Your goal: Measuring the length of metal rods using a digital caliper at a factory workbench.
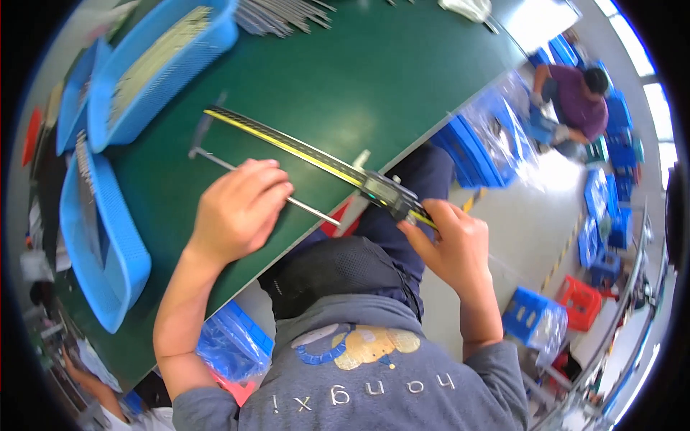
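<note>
Two long axes run roughly parallel: thin rod, nearer side, held in left hand; caliper, slider end gripped by right hand.

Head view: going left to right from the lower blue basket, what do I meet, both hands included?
Lower blue basket → left hand → caliper's digital display → right hand → seated co-worker in a purple top.

A grey T-shirt with short sleeves is worn, marked on the front by a tan-and-blue cartoon print and pale lettering. Dark trousers and black mesh fabric are worn below.
</note>
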`<state>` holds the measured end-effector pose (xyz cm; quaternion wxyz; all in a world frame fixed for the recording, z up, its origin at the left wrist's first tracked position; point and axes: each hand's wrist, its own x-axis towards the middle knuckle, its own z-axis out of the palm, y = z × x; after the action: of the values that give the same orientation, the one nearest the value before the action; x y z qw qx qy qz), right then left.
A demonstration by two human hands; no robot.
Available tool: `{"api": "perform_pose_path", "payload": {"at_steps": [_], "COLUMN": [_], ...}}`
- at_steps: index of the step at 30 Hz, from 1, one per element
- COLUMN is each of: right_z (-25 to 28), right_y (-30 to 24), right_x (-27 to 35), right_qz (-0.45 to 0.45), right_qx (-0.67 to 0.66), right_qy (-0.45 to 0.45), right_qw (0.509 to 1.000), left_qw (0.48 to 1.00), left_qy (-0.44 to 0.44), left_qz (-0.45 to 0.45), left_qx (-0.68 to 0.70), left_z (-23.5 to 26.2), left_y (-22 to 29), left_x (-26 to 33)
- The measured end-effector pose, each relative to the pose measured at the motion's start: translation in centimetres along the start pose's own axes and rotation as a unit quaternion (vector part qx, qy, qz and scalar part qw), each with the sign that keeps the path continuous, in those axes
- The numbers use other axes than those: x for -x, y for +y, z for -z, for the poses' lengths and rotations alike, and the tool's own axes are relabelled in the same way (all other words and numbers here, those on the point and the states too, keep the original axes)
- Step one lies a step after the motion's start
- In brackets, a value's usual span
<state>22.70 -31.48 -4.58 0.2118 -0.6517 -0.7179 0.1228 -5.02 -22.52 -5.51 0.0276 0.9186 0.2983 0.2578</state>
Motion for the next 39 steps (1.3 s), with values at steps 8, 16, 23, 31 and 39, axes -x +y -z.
{"api": "perform_pose_path", "payload": {"at_steps": [8, 16, 23, 31, 39], "right_z": [0.6, 0.0, 0.0, 1.1, -0.9], "right_y": [1.2, 0.5, 1.6, 1.0, 2.4], "right_x": [0.5, -0.4, 0.1, -2.4, -6.3], "right_qz": [-0.023, 0.012, 0.025, -0.015, 0.063], "right_qx": [-0.019, -0.060, -0.049, -0.016, -0.034], "right_qy": [0.004, 0.001, -0.007, 0.012, -0.078], "right_qw": [1.000, 0.998, 0.998, 1.000, 0.994], "left_qw": [0.978, 0.942, 0.944, 0.936, 0.864], "left_qy": [0.130, 0.071, 0.073, 0.032, -0.051], "left_qz": [-0.061, 0.265, 0.268, 0.310, 0.408], "left_qx": [-0.151, -0.196, -0.180, -0.163, -0.289], "left_z": [4.1, 7.8, 9.7, 14.4, 15.2], "left_y": [-2.3, -17.2, -15.1, -10.9, -6.8], "left_x": [-3.6, -3.3, -1.1, 10.3, 12.4]}}
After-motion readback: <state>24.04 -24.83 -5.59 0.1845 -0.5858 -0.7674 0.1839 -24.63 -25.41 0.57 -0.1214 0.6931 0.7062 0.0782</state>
